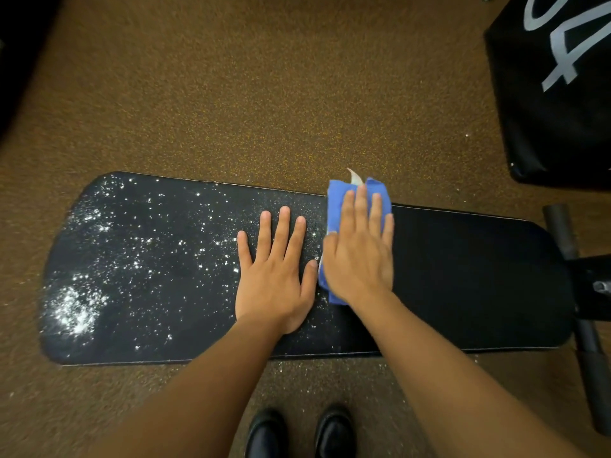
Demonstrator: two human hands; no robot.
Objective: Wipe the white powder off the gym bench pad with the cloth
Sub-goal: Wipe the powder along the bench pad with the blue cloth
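Note:
A long black gym bench pad [469, 279] lies across the view. White powder [76, 309] speckles its left half, thickest near the front left corner; the right half looks clean. My right hand [358, 249] presses flat on a folded blue cloth [337, 200] at the pad's middle, near the far edge. The cloth shows beyond my fingertips and to the left of my palm. My left hand [274, 276] rests flat on the powdered pad just left of the cloth, fingers spread, holding nothing.
Brown speckled rubber floor [264, 94] surrounds the bench. A black padded block with white lettering [562, 87] stands at the upper right. The bench's frame and foam rollers [591, 352] stick out at the right end. My black shoes [297, 434] stand below the pad's near edge.

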